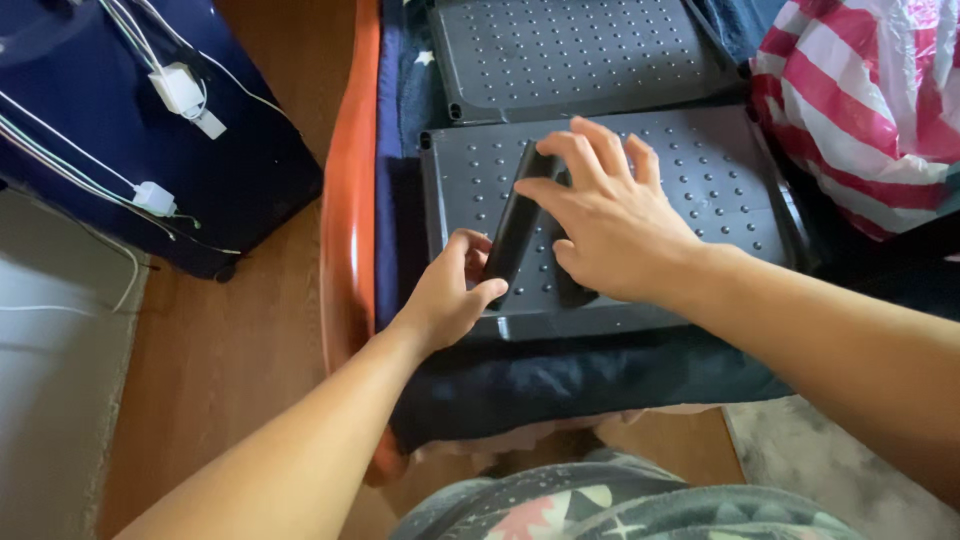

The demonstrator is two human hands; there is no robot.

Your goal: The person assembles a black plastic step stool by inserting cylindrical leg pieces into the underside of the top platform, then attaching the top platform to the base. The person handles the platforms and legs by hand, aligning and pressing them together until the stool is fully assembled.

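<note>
A dark grey plastic shelf panel [700, 170] with rows of small studs lies on a dark blue cloth. On it rests a black tube-shaped leg [517, 222], slanted. My left hand [450, 295] pinches the tube's lower end near the panel's front edge. My right hand [600, 215] covers the tube's upper part, fingers curled around it and spread over the panel. A second black tube seems to lie under my right palm, mostly hidden.
A second studded grey panel [570, 45] lies just behind the first. A red-and-white striped plastic bag [860, 100] sits at the right. An orange wooden rail [348, 200] runs along the left. A dark blue suitcase [150, 130] with white chargers and cables stands on the wooden floor.
</note>
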